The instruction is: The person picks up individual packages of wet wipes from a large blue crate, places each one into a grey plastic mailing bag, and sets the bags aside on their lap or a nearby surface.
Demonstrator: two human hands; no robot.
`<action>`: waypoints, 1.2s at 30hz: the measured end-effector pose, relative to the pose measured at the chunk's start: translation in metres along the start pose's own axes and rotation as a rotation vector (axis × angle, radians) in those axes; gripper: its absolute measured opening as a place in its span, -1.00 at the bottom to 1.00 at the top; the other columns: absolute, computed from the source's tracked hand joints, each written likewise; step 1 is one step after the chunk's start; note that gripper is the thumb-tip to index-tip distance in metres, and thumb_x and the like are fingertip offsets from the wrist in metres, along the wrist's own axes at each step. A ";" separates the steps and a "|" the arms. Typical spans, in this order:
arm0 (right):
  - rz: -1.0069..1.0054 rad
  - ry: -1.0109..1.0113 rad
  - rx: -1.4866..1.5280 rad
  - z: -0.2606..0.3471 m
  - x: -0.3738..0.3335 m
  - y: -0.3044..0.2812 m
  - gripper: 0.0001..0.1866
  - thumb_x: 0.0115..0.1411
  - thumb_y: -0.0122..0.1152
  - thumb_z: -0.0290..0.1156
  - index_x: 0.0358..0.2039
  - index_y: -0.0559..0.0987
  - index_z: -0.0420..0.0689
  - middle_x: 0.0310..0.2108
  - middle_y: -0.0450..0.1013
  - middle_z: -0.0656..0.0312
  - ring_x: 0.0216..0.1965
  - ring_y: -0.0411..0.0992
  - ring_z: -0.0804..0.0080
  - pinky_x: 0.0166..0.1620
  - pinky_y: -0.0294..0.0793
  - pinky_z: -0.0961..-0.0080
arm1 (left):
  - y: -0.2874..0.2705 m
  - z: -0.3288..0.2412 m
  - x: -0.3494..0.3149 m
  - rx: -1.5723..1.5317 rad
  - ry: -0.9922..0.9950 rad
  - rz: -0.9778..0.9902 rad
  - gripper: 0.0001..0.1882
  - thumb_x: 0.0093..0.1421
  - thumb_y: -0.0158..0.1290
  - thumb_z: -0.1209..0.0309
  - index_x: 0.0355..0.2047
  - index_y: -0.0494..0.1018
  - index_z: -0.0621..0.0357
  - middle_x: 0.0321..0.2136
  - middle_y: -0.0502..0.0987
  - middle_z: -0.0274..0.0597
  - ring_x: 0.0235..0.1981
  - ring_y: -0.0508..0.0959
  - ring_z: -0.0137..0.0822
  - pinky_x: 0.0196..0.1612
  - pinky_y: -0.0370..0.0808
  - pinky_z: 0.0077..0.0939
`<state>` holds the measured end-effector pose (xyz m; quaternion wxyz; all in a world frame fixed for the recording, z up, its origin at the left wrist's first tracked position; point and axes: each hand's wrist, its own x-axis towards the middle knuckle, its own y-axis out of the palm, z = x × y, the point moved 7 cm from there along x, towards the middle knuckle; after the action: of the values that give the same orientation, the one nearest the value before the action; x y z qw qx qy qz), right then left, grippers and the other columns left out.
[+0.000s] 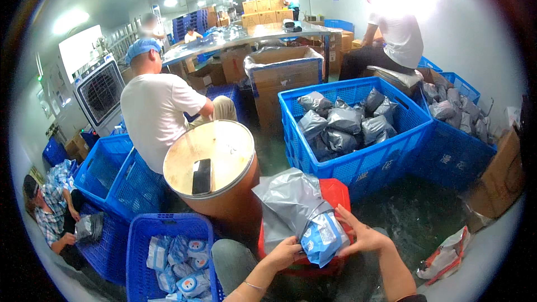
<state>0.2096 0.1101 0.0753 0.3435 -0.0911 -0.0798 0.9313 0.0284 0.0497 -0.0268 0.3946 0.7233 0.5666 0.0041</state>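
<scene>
A blue and white soft packet (323, 239) lies partly inside the mouth of a grey plastic mailing bag (288, 193) in front of me. My left hand (284, 253) is closed on the packet's left edge, close to the bag's opening. At the packet's right side is my right hand (366, 239), its thumb and fingers spread apart and touching or very near the bag's edge. Bag and packet rest over a red stool or box (335, 190), mostly covered by them. More such packets (193, 282) fill part of a blue basket (134, 257) at my lower left.
A large blue crate (358, 173) holds several filled grey bags (344, 120). A round drum (238, 184) bears a phone (202, 177). Co-workers sit at left (162, 109) and right (400, 39). An open carton (288, 86) stands ahead; a red-white bag (444, 257) lies on the floor.
</scene>
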 end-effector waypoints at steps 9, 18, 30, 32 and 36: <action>0.029 -0.029 -0.322 -0.011 0.019 0.008 0.32 -0.13 0.58 -0.20 0.44 -0.19 -0.09 0.12 0.37 -0.24 0.15 0.39 0.17 0.21 0.28 0.40 | -0.005 -0.004 -0.003 0.018 -0.009 -0.054 -0.58 0.23 0.03 0.55 0.10 0.30 0.35 -0.04 0.50 -0.12 -0.02 0.54 -0.22 0.04 0.51 -0.26; -0.370 0.013 -0.346 -0.015 -0.011 0.024 0.05 -0.14 0.59 -0.32 0.29 0.18 -0.39 0.00 0.49 -0.17 0.01 0.50 0.36 0.07 0.44 0.49 | -0.011 0.004 -0.002 0.093 -0.061 0.120 -0.61 0.29 0.05 0.49 0.09 0.31 0.33 -0.08 0.49 -0.23 -0.11 0.54 -0.40 -0.01 0.51 -0.43; -1.004 0.187 -0.717 -0.021 0.051 0.009 -0.36 -0.07 0.37 -0.23 0.10 0.49 0.00 -0.53 0.54 -0.02 -0.40 0.56 0.04 -0.28 0.50 0.19 | 0.010 -0.011 -0.004 0.068 0.063 0.281 -0.56 0.30 -0.03 0.57 0.17 0.26 0.46 0.06 0.45 0.21 0.07 0.53 -0.03 0.09 0.56 -0.37; -0.949 0.230 -0.605 -0.035 0.043 0.011 -0.48 -0.04 0.33 -0.24 0.00 0.55 0.04 -0.49 0.56 -0.03 -0.36 0.57 0.02 -0.25 0.51 0.17 | 0.007 -0.009 -0.005 -0.015 0.056 0.237 -0.55 0.28 -0.04 0.60 0.17 0.24 0.47 0.06 0.45 0.22 0.04 0.54 0.03 0.06 0.59 -0.31; -0.835 0.299 -0.481 -0.019 0.008 0.009 -0.66 0.01 0.32 -0.22 -0.18 0.64 -0.02 -0.45 0.58 0.03 -0.35 0.58 0.09 -0.24 0.52 0.25 | 0.013 -0.018 -0.021 -0.048 0.071 0.159 -0.52 0.26 -0.06 0.64 0.19 0.21 0.47 0.04 0.45 0.26 0.02 0.53 0.20 0.05 0.58 -0.17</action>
<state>0.2027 0.1099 0.0536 0.6635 -0.2607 -0.2718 0.6464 0.0230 0.0417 0.0026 0.3899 0.7558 0.5207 0.0749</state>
